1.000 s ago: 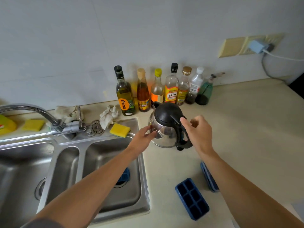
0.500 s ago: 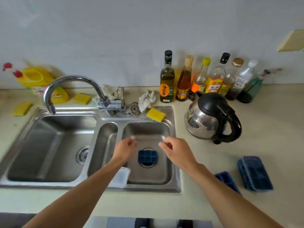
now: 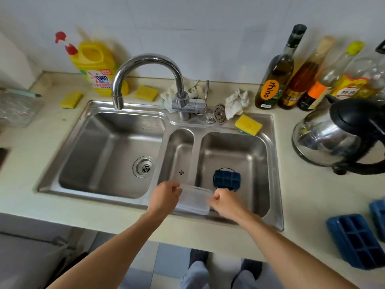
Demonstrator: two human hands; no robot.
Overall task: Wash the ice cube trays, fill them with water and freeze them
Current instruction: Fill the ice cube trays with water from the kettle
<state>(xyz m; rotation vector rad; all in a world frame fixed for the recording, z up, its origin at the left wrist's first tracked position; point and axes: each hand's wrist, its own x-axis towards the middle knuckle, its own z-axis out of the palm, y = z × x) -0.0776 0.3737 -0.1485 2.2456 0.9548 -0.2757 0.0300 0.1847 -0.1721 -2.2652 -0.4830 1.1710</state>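
Both hands had dropped to the lid (image 3: 193, 202) on the sink (image 3: 276, 174) rim; left hand (image 3: 164, 197) and right hand (image 3: 226, 203) pinched its ends. It looked light, thin, likely slick: short edges suited. One tray (image 3: 226, 180) lay in the right basin.

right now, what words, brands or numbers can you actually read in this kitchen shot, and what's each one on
"rhino": orange oval label on the olive oil bottle.
"OMO": label on the yellow detergent bottle; the smaller print below is blurred.
Too blurred to read: the characters on the yellow-label bottle.
Too blurred to read: the label on the amber bottle.
No print visible: the clear lid held by the left hand and right hand.
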